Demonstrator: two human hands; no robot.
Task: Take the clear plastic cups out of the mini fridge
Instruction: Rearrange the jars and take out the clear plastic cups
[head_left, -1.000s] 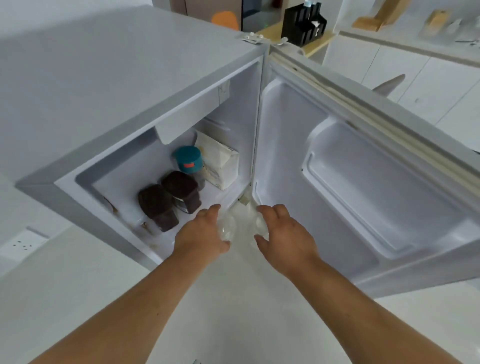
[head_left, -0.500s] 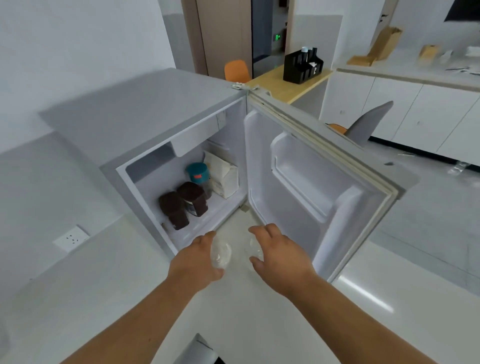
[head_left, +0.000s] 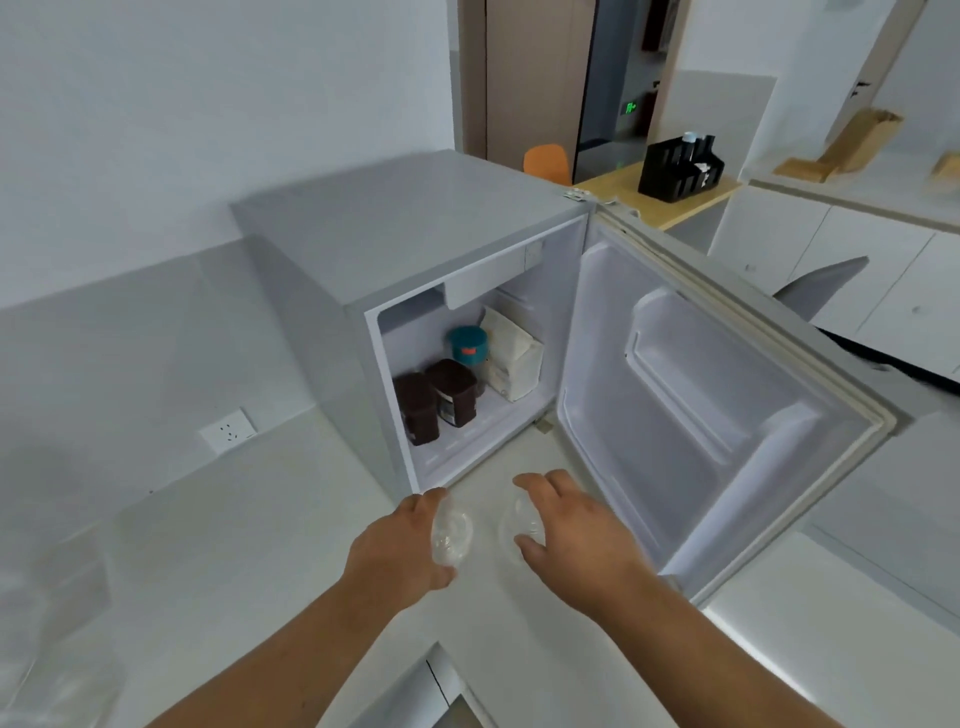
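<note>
- Since half a second ago both hands have pulled back further from the mini fridge (head_left: 415, 223); the view sits higher and wider, and the cups are now fully clear of the fridge opening.
- Left hand (head_left: 400, 551) is wrapped around a clear plastic cup (head_left: 451, 535), fingers curled on its side, at about 6 o'clock of the fridge opening.
- Right hand (head_left: 571, 525) grips a second clear cup (head_left: 517, 522), thumb below and fingers over the top, just beside the first cup, the two cups apart.
- Fridge door (head_left: 701, 415) stands wide open at 3 o'clock of the hands.
- Still inside: two dark brown jars (head_left: 436, 397), teal-lidded container (head_left: 467, 345), white bag (head_left: 511, 358) at the back.
- Judgement: withdrawal nearly done; no more cups visible inside.
- Doing it well: keep the squeeze light since thin plastic probably buckles, hold the cups level, keep the right elbow off the door edge.
</note>
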